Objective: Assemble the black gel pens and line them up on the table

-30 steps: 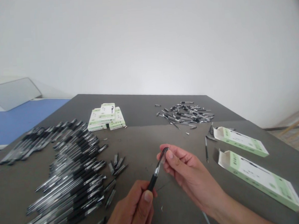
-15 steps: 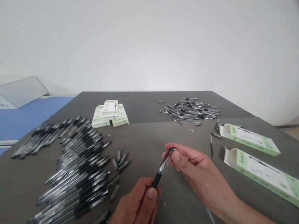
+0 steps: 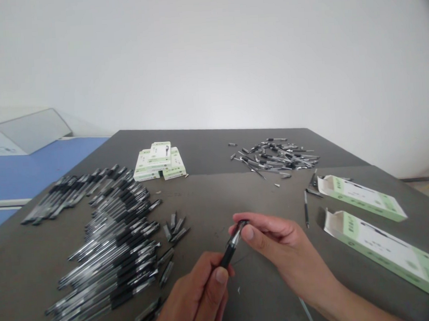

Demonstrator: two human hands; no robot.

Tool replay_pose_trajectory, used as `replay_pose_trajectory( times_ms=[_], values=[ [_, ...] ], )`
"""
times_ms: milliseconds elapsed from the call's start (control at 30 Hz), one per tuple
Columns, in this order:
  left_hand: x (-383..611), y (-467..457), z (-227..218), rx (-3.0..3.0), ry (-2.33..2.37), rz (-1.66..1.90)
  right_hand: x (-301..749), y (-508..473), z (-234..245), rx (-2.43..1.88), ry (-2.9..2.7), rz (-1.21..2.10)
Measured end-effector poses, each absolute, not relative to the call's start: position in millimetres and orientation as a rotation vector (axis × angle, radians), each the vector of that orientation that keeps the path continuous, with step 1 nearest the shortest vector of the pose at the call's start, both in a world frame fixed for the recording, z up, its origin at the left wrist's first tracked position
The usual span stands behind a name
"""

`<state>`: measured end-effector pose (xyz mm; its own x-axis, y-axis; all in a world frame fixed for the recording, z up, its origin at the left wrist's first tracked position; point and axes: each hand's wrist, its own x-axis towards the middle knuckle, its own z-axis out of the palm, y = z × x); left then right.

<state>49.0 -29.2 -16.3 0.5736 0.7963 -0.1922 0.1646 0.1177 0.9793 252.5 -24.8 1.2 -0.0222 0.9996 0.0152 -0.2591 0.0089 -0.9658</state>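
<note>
The left hand [image 3: 200, 299] is closed round the lower end of a pen [image 3: 230, 246], which slants above the desk [image 3: 209, 199]. The right hand [image 3: 278, 244] pinches the pen's upper tip between thumb and fingers. This looks like fitting or twisting that end. It goes best with the left holding steady and only the right fingertips turning, in line with the barrel.
</note>
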Motion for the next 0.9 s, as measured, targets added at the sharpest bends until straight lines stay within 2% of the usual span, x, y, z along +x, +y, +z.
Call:
replay_pose_trajectory(
  times_ms=[133, 267, 500, 900],
  values=[
    [50, -30, -13, 1.448, 0.908, 0.552, 256, -26, -4, -1.086, -1.196, 1.165],
    [51, -29, -10, 1.448, 0.883, 0.563, 261, -26, -6, -1.176, -1.451, 0.854],
    [45, -22, -25, 1.598, 0.790, 0.580, 268, -22, -2, -1.018, -1.816, 0.288],
    [47, -24, -12, 1.488, 0.900, 0.531, 267, -22, -8, -1.022, -1.880, 0.280]
  ],
)
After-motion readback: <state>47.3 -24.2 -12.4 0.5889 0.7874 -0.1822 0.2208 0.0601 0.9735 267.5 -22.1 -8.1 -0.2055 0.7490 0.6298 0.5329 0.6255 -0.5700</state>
